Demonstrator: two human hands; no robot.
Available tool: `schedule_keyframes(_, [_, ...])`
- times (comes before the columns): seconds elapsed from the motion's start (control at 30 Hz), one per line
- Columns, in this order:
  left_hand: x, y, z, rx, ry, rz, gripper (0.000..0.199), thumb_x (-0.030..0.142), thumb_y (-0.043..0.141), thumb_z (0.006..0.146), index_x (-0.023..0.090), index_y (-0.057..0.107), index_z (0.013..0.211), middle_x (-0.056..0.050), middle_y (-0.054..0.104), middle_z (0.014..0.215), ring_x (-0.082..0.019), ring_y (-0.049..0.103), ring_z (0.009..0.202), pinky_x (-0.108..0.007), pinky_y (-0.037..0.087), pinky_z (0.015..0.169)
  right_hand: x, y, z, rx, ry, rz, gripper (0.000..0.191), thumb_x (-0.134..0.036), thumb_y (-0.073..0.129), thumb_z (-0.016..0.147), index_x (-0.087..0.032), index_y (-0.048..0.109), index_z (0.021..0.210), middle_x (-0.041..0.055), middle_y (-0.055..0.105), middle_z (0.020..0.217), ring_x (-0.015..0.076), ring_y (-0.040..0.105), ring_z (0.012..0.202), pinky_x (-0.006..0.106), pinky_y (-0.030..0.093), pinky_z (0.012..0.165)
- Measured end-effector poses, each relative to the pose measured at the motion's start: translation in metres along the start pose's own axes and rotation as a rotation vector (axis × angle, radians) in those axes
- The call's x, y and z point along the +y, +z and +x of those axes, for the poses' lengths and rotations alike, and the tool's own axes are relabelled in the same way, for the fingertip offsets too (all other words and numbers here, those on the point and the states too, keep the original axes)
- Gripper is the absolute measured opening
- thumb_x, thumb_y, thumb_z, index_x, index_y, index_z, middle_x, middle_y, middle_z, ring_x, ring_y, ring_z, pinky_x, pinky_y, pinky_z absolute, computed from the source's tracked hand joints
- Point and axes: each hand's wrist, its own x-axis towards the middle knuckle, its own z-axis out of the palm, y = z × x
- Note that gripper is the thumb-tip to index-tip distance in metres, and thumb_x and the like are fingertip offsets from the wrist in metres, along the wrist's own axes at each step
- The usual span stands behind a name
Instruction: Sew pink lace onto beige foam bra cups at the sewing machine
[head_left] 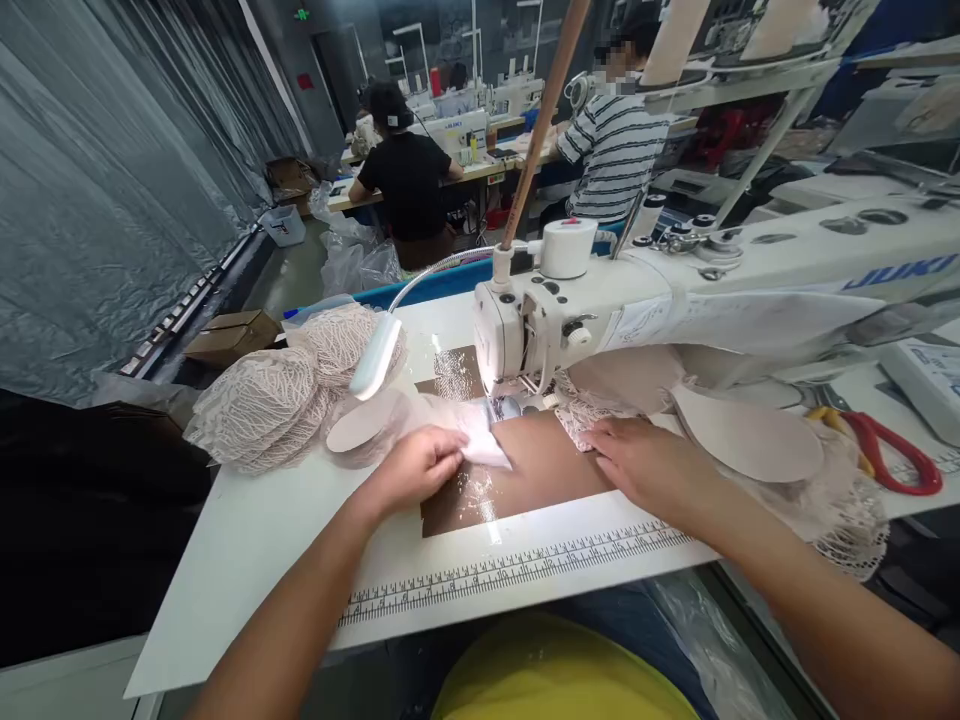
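Pinched in my left hand is a pale pink piece of fabric, lying just left of the needle area of a white sewing machine. My right hand is to the right of the needle, its fingertips closed on the edge of a beige lace piece. A brown sheet covers the bed under both hands. Behind and right of my right hand lie smooth beige bra cups with lace around them. Whether the two fabric pieces join under the presser foot cannot be made out.
Stacked lace cups stand on the left of the white table, beside a single cup. Red-handled scissors lie at the right. A lamp hangs low left of the needle. Two people sit at machines beyond.
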Motion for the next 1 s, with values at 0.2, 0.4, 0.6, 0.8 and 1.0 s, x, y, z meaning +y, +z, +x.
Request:
schedule_keyframes(0.2, [0.033, -0.005, -0.029, -0.290, 0.111, -0.329, 0.034, 0.027, 0.060, 0.083, 0.023, 0.063, 0.117, -0.008, 0.058, 0.129, -0.021, 0.053, 0.119, -0.035, 0.043, 0.102, 0.010, 0.000, -0.012, -0.164, -0.061, -0.108, 0.037, -0.003, 0.042, 0.082, -0.016, 0.065, 0.107, 0.0116, 0.064, 0.093, 0.0235, 0.060, 0.083, 0.033, 0.044, 0.071])
schedule_keyframes(0.4, [0.002, -0.013, -0.007, 0.082, -0.159, -0.376, 0.056, 0.036, 0.067, 0.077, 0.020, 0.053, 0.129, -0.011, 0.045, 0.141, -0.027, 0.042, 0.129, -0.041, 0.036, 0.108, 0.032, 0.008, -0.025, -0.041, -0.135, 0.010, 0.042, -0.010, 0.046, 0.078, -0.012, 0.058, 0.118, 0.0143, 0.060, 0.115, 0.0257, 0.057, 0.103, 0.036, 0.047, 0.085])
schedule_keyframes(0.6, [-0.016, -0.005, 0.013, -0.040, -0.348, -0.568, 0.061, 0.035, 0.070, 0.074, 0.012, 0.053, 0.127, -0.010, 0.066, 0.100, -0.022, 0.061, 0.089, -0.032, 0.049, 0.078, 0.038, 0.017, -0.035, -0.085, -0.097, -0.096, 0.044, -0.003, 0.042, 0.072, -0.010, 0.063, 0.111, 0.0154, 0.065, 0.103, 0.0274, 0.061, 0.095, 0.039, 0.051, 0.080])
schedule_keyframes(0.8, [-0.016, 0.001, 0.007, -0.048, -0.405, -0.856, 0.036, 0.039, 0.072, 0.070, 0.013, 0.065, 0.093, -0.005, 0.064, 0.082, -0.016, 0.059, 0.069, -0.024, 0.046, 0.060, 0.038, 0.017, -0.041, 0.017, -0.064, -0.040, 0.037, -0.011, 0.038, 0.083, -0.017, 0.064, 0.108, 0.0129, 0.067, 0.100, 0.0256, 0.063, 0.091, 0.039, 0.053, 0.078])
schedule_keyframes(1.0, [-0.009, 0.010, 0.005, -0.054, -0.396, -0.941, 0.029, 0.036, 0.072, 0.072, 0.014, 0.067, 0.090, -0.005, 0.066, 0.083, -0.015, 0.060, 0.072, -0.025, 0.046, 0.065, 0.020, 0.001, -0.045, 0.209, -0.050, 0.169, 0.029, -0.024, 0.037, 0.092, -0.019, 0.061, 0.107, 0.0107, 0.069, 0.099, 0.0242, 0.064, 0.092, 0.038, 0.051, 0.080])
